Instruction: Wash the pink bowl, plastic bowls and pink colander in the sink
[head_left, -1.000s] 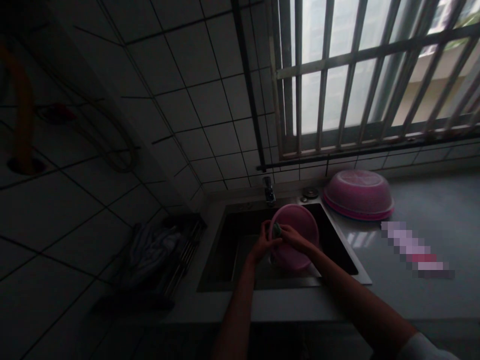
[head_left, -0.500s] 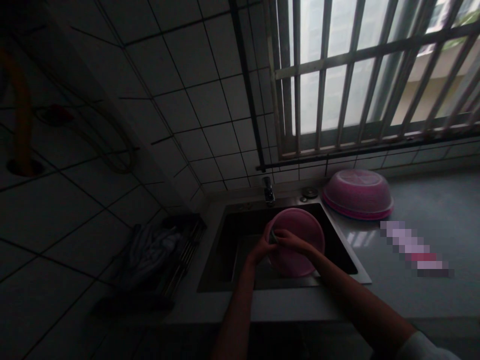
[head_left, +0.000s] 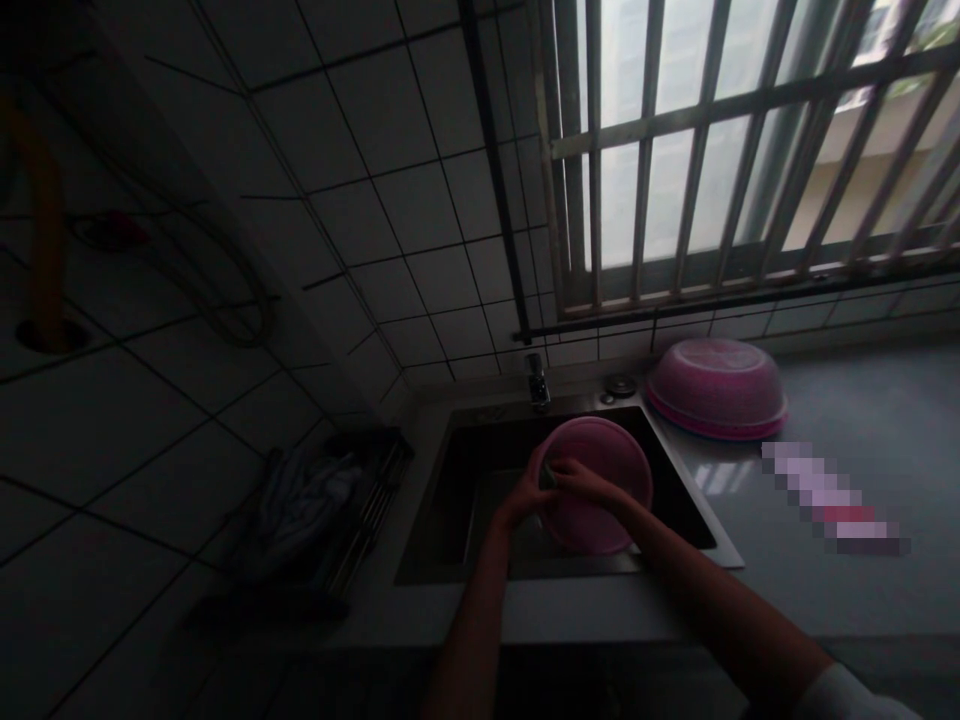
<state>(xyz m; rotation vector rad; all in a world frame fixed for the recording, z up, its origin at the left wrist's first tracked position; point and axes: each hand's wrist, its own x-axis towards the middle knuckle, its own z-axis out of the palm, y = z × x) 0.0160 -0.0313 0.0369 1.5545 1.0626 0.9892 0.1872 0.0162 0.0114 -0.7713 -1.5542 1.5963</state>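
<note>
A pink basin (head_left: 609, 452) is held tilted inside the sink (head_left: 442, 520), its open side facing up toward me. My left hand (head_left: 523, 498) is closed on the basin's left rim. Inside that rim, my right hand (head_left: 581, 480) is closed on a small greenish scouring pad (head_left: 548, 474), pressed against the basin wall. The pad is dark and mostly covered by the fingers, so its exact kind is hard to make out.
A faucet (head_left: 537, 383) stands behind the sink, with a drain strainer (head_left: 620, 386) to its right. Upturned pink basins (head_left: 716, 390) and a blurred-out item (head_left: 832, 497) lie on the right counter. At left is a dark rack (head_left: 375, 490) with a cloth (head_left: 304, 505).
The basin has shifted very slightly to the right. Both hands stay at its left rim, the right one with the pad.
</note>
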